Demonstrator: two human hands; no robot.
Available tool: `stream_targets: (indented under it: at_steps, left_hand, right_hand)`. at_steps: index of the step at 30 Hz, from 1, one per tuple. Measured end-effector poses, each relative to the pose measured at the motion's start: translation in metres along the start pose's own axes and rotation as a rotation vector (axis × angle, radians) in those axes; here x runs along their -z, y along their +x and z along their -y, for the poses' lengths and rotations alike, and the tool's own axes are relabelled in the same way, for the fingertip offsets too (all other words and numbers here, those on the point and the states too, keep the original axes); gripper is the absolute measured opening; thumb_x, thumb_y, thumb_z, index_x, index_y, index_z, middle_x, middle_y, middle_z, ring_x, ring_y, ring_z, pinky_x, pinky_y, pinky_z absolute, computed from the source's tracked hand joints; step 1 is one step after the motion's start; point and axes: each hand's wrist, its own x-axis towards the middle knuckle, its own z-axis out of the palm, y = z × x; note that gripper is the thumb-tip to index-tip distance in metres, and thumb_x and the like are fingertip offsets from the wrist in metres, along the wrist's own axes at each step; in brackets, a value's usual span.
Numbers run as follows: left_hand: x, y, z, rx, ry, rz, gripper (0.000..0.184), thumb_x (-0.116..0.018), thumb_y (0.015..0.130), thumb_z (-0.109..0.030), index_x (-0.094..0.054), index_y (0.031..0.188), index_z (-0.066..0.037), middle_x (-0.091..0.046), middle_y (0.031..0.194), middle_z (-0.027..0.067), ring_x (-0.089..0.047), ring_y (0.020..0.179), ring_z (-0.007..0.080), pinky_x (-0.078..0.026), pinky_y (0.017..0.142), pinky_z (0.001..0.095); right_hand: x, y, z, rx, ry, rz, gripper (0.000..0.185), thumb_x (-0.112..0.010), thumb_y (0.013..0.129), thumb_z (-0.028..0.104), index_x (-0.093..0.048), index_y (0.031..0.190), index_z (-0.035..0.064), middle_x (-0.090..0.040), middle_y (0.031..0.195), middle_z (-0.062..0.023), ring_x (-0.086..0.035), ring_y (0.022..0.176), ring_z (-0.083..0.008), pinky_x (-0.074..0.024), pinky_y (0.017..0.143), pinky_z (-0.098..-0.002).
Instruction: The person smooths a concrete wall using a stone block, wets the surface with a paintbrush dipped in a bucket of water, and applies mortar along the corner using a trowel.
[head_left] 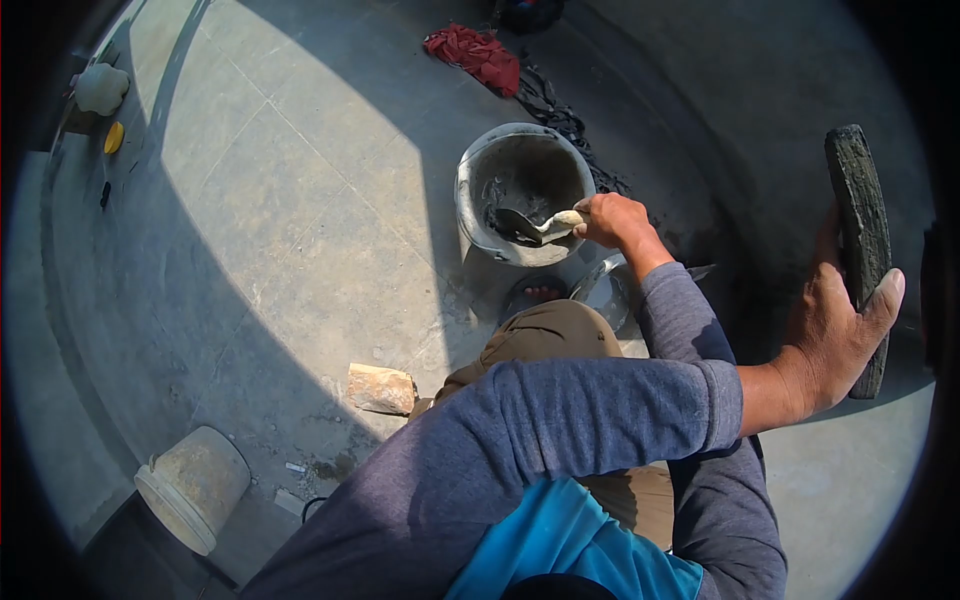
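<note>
My right hand [612, 220] is closed around the pale handle of a trowel [518, 224]. The trowel's dark blade dips inside a grey bucket [466, 190], whose inner wall is smeared with wet-looking grey mortar [535, 185]. Crossing over the right arm, my left hand [832, 315] grips a long wooden float [862, 215] caked in grey, held roughly upright at the far right. Fingers lie on one side of it and the thumb on the other; any handle is hidden.
Beside my knee, a second container [604, 292] is partly covered by my arm. A red cloth [475, 55] lies beyond the bucket. A broken block [380, 388] sits on the floor, and a dirty white bucket [205, 480] lies tipped at lower left.
</note>
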Motion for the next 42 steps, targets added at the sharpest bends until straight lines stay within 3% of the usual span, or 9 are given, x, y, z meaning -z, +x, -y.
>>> stream_targets:
  at_steps: [3,5,15,21,26,29,32,34,42]
  left_hand:
    - [-0.008,0.000,-0.003,-0.087,-0.302,-0.330,0.086,-0.060,0.081,-0.070,-0.061,0.109,0.011,-0.067,0.085,0.0206,-0.068,0.081,0.0246,-0.056,0.070,0.0344]
    - [0.019,0.000,-0.001,0.186,0.031,0.168,0.083,-0.060,0.080,-0.071,-0.065,0.094,0.010,-0.067,0.080,0.0191,-0.068,0.075,0.0240,-0.056,0.066,0.0340]
    - [0.018,0.006,-0.006,0.135,-0.015,0.146,0.079,-0.059,0.080,-0.073,-0.064,0.082,0.007,-0.064,0.067,0.0140,-0.066,0.064,0.0208,-0.054,0.059,0.0329]
    - [0.017,0.003,0.000,0.171,0.054,0.222,0.095,-0.058,0.082,-0.070,-0.047,0.130,0.011,-0.067,0.073,0.0156,-0.068,0.069,0.0233,-0.057,0.064,0.0313]
    - [0.015,0.014,0.003,0.015,-0.091,0.312,0.093,-0.048,0.095,-0.054,0.001,0.152,0.001,-0.030,0.146,0.0277,-0.039,0.135,0.0329,-0.032,0.113,0.0385]
    - [0.013,0.008,-0.008,-0.112,-0.172,0.205,0.083,-0.058,0.094,-0.047,-0.019,0.144,0.005,-0.052,0.102,0.0094,-0.055,0.094,0.0147,-0.047,0.091,0.0302]
    - [0.024,0.010,-0.003,-0.403,0.000,0.289,0.037,-0.052,0.101,-0.027,-0.043,0.131,-0.006,-0.057,0.110,0.0053,-0.055,0.092,0.0118,-0.048,0.089,0.0277]
    - [0.032,0.028,0.019,-0.814,0.087,0.206,0.026,-0.054,0.099,-0.027,-0.054,0.118,-0.010,-0.057,0.109,0.0030,-0.055,0.102,0.0141,-0.044,0.097,0.0302]
    - [0.030,0.022,-0.025,-0.264,-0.254,0.223,0.057,-0.057,0.090,-0.041,-0.041,0.133,-0.008,-0.045,0.128,0.0108,-0.046,0.122,0.0259,-0.040,0.103,0.0431]
  right_hand:
    - [-0.074,0.063,0.013,0.039,-0.108,-0.094,0.029,-0.063,0.084,0.037,-0.072,0.099,0.0141,-0.073,0.096,-0.0112,-0.071,0.093,-0.0241,-0.0561,0.075,-0.0357]
    - [-0.054,0.048,0.023,0.066,-0.075,-0.103,0.030,-0.064,0.084,0.039,-0.072,0.095,0.0128,-0.074,0.095,-0.0103,-0.071,0.093,-0.0259,-0.0563,0.074,-0.0363]
    - [-0.076,0.060,0.000,0.178,0.033,-0.070,0.045,-0.074,0.077,0.049,-0.073,0.104,0.0130,-0.072,0.089,-0.0115,-0.069,0.087,-0.0282,-0.0534,0.076,-0.0399]
    - [-0.096,0.052,-0.039,0.130,0.594,0.060,0.051,-0.079,0.075,0.046,-0.073,0.107,0.0068,-0.071,0.081,-0.0107,-0.068,0.076,-0.0225,-0.0507,0.071,-0.0359]
    - [-0.107,0.001,-0.037,-0.017,1.042,0.128,0.048,-0.085,0.071,0.038,-0.070,0.097,0.0002,-0.063,0.069,-0.0037,-0.054,0.054,-0.0102,-0.0444,0.051,-0.0278]
    - [-0.138,-0.031,-0.049,-0.042,1.191,-0.004,0.045,-0.082,0.074,0.038,-0.068,0.093,-0.0005,-0.061,0.070,-0.0030,-0.055,0.056,-0.0100,-0.0455,0.051,-0.0259]
    - [-0.141,-0.096,-0.071,0.019,1.733,-0.262,0.042,-0.078,0.078,0.039,-0.070,0.099,0.0032,-0.067,0.078,-0.0028,-0.063,0.084,-0.0215,-0.0479,0.078,-0.0373]
    - [-0.139,-0.129,-0.103,-0.174,1.225,-0.438,0.037,-0.074,0.081,0.037,-0.066,0.093,0.0022,-0.061,0.070,-0.0044,-0.061,0.071,-0.0171,-0.0480,0.067,-0.0335]
    - [-0.092,-0.349,-0.200,-0.521,1.396,-0.945,0.030,-0.066,0.083,0.028,-0.060,0.100,0.0040,-0.054,0.076,-0.0003,-0.054,0.064,-0.0103,-0.0494,0.058,-0.0280]
